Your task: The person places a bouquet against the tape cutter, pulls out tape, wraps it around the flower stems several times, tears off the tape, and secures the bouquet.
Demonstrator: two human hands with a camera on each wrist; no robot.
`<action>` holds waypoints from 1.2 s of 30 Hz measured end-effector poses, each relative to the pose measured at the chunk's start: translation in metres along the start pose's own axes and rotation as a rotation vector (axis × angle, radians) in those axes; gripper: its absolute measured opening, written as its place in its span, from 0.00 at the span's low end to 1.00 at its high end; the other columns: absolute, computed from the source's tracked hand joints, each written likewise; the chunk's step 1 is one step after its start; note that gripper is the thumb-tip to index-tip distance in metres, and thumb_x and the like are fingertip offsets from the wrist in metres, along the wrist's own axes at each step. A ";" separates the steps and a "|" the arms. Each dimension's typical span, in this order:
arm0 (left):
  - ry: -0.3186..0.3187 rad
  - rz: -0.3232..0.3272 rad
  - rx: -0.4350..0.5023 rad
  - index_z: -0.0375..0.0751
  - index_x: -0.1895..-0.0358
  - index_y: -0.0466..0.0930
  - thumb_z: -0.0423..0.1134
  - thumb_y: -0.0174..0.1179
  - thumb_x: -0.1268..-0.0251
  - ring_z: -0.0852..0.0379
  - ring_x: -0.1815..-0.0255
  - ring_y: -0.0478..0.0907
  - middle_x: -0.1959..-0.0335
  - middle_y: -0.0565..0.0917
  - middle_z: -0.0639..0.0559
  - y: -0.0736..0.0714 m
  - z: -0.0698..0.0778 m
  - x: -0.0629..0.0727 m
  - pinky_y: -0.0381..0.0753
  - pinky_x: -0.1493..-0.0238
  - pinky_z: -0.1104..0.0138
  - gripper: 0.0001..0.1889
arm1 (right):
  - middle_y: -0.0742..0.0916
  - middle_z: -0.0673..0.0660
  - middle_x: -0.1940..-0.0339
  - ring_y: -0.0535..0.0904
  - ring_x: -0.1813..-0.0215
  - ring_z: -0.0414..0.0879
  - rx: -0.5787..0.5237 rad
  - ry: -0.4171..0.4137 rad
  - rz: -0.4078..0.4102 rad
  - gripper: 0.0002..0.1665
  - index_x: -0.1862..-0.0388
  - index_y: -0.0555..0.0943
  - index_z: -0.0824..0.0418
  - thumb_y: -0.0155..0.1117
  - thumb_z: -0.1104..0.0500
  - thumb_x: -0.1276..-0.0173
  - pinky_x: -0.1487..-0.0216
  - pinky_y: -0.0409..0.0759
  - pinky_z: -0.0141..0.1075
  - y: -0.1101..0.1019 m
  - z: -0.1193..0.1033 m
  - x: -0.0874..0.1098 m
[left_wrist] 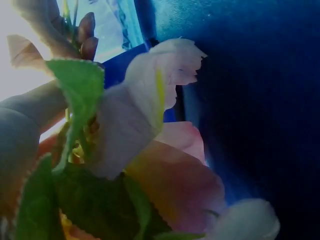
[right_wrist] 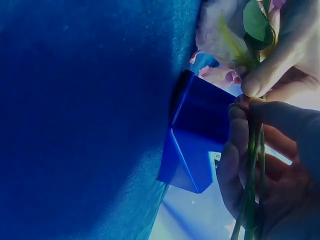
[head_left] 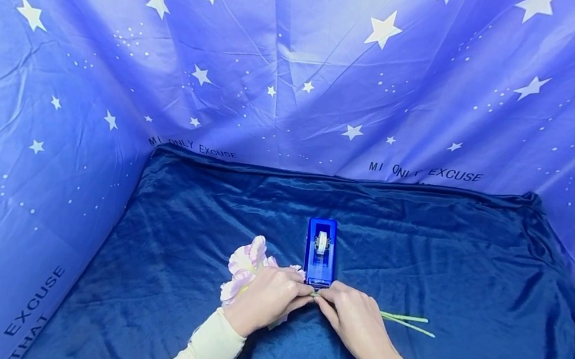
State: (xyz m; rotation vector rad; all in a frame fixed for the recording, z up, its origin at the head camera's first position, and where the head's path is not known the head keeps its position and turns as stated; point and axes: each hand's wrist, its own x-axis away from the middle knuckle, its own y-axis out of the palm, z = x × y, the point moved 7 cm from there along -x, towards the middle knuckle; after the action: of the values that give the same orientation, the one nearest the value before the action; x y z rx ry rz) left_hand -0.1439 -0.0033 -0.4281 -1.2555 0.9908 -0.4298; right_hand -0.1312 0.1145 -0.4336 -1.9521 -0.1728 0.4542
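The pale pink flowers (head_left: 241, 269) are at the middle of the near part of the cloth-covered surface, with their blossoms to the left and their green stems (head_left: 405, 320) running to the right; whether they touch the cloth cannot be told. The left hand (head_left: 273, 294) pinches the stems just below the blossoms between thumb and fingers. The right hand (head_left: 356, 320) pinches them right beside it, its thumb next to the left thumb and its other fingers curled about the stems, whose loose ends fan apart slightly beyond that hand. Toothed green leaves (left_wrist: 80, 85) show among the petals in the left wrist view. Just beyond the fingertips stands a blue tape dispenser (head_left: 318, 273), with a pale roll of tape (head_left: 321, 243) in it. Cream sleeves (head_left: 213, 344) cover both forearms. Beneath everything spreads a shiny, creased dark blue cloth (head_left: 197, 210), and around it hangs a blue-violet curtain (head_left: 281, 53) printed with white stars, dots and dark lettering (head_left: 455, 175).
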 end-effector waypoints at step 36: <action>-0.030 0.061 0.074 0.53 0.67 0.89 0.46 0.67 0.36 0.65 0.70 0.82 0.71 0.87 0.64 0.002 -0.001 0.001 0.79 0.66 0.72 0.04 | 0.86 0.41 0.80 0.80 0.78 0.31 -0.432 0.126 -0.201 0.08 0.68 0.89 0.48 0.65 0.51 0.31 0.66 0.76 0.29 0.009 0.022 -0.009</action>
State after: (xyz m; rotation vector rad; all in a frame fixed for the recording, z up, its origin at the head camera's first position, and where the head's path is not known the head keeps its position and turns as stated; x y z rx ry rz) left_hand -0.1449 -0.0041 -0.4301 -1.1592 0.9771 -0.3952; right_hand -0.1487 0.1260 -0.4476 -2.3475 -0.4088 0.1668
